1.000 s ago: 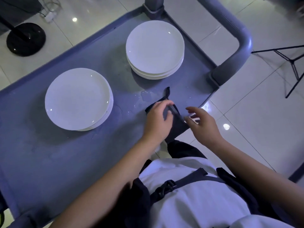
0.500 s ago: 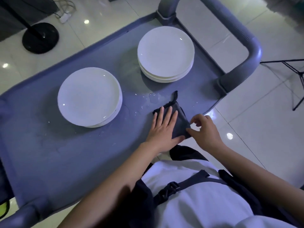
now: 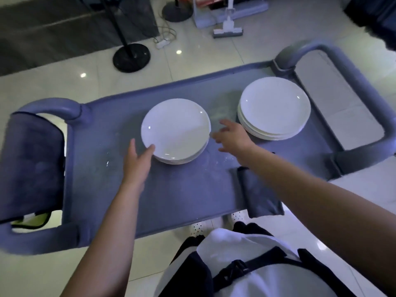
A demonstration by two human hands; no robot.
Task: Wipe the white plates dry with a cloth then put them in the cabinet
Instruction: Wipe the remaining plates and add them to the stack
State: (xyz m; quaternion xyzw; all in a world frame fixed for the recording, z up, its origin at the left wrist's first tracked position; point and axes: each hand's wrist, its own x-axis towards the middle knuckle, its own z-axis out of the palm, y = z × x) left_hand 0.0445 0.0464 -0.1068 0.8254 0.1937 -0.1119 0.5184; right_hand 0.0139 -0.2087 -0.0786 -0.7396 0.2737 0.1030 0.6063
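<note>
Two stacks of white plates stand on a grey cart top [image 3: 182, 189]. The left stack [image 3: 175, 129] is in the middle, the right stack [image 3: 275, 108] further right. My left hand [image 3: 137, 161] is open, its thumb touching the near-left rim of the left stack. My right hand [image 3: 232, 138] is open with spread fingers between the two stacks, at the right rim of the left stack. A dark folded cloth [image 3: 257, 194] lies on the cart's near edge under my right forearm, held by neither hand.
The cart has a handle loop at the left [image 3: 49, 108] and one at the right [image 3: 353, 82]. Water drops shine on the cart top. On the floor behind stand a black stand base [image 3: 131, 57], a power strip with cables and a mop [image 3: 228, 31].
Both hands have let go of the cloth and reached forward to either side of the left plate stack. The cloth stays folded on the cart edge. The camera has tilted up.
</note>
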